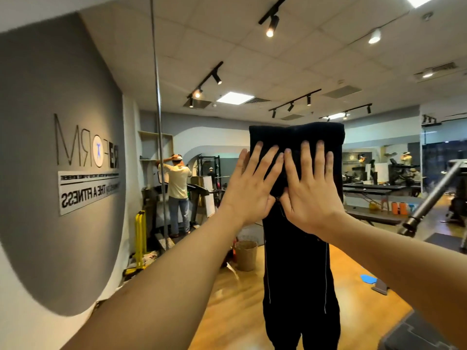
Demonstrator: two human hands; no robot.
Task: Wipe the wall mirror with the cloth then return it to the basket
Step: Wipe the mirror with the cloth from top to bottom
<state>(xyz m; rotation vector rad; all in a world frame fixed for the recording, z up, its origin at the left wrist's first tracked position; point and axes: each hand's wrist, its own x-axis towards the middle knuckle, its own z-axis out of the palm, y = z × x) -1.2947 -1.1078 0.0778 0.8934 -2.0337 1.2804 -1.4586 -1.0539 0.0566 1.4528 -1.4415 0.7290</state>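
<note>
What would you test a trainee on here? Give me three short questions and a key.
1. True or false: only one hand presses the cloth against the mirror.
2. The cloth is: A white, B black, C yellow.
3. Fill in: the woven basket seen in the mirror stands on the ____.
Key: 1 false, the left hand and right hand both lie flat on it; 2 B; 3 floor.

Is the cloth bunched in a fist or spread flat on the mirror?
Spread flat: both open hands press the cloth.

Yellow rack [140, 238] (reflected), ceiling spotlights [272, 24]
</note>
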